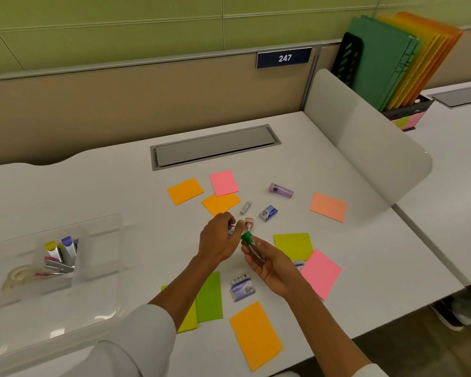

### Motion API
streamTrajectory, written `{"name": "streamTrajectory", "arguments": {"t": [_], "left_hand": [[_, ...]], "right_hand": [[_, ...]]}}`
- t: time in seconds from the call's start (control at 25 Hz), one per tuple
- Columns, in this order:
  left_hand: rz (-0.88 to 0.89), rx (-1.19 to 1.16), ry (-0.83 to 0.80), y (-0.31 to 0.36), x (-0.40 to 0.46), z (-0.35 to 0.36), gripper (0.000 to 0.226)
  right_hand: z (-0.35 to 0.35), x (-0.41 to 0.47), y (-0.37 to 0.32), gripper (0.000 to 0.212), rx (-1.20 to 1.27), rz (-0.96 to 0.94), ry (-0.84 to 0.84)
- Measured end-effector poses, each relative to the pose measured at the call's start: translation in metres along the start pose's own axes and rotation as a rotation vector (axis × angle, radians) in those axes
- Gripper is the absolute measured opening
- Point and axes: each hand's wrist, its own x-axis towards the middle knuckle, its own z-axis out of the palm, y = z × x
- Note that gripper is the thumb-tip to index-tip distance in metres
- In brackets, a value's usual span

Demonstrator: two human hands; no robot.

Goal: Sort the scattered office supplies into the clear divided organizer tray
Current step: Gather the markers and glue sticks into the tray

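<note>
Looking down from the head cam, both hands meet over the middle of the white desk (351,240). The right hand (272,265) grips a small clear tube with a green cap (252,244), tilted up toward the left. The left hand (219,240) has its fingers curled, pinching something tiny right by that cap — too small to tell what. A little pink cap (249,222) sits just past the fingertips. Sticky notes in orange (185,190), pink (321,272) and green (209,297) lie scattered around, plus a purple tube (280,190) and small staple boxes (242,289). The clear organizer tray (104,268) sits well apart at the left — markers (65,248), a stapler (57,268) and a tape roll (15,277) already in it.
</note>
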Motion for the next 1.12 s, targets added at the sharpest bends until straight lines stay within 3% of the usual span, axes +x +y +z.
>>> {"name": "streamTrajectory", "arguments": {"t": [0.04,0.16,0.28,0.48,0.68,0.84,1.0,1.12], "left_hand": [[0.077,0.032,-0.034,-0.001,0.005,0.000,0.028],[0.316,0.174,-0.257,-0.004,0.018,0.003,0.068],[0.402,0.352,-0.405,-0.001,0.028,0.012,0.093],[0.369,0.482,-0.510,0.006,0.041,0.027,0.076],[0.409,0.440,-0.357,0.009,0.045,0.019,0.077],[0.493,0.213,-0.155,0.005,0.041,0.001,0.085],[0.534,0.047,-0.164,0.007,0.028,0.003,0.092],[0.542,-0.059,-0.194,0.013,0.020,0.013,0.097]], "right_hand": [[-0.002,-0.001,-0.001,0.035,0.041,-0.012,0.012],[-0.010,-0.001,-0.007,0.045,0.145,-0.029,0.044],[-0.017,0.000,-0.015,0.045,0.225,-0.047,0.065],[-0.021,0.003,-0.020,0.051,0.290,-0.090,0.106],[-0.021,0.010,-0.022,0.055,0.340,-0.110,0.047],[-0.019,0.017,-0.025,0.039,0.312,-0.087,0.026],[-0.010,0.024,-0.028,0.050,0.238,-0.056,0.026],[-0.005,0.025,-0.032,0.042,0.170,-0.035,-0.077]]}}
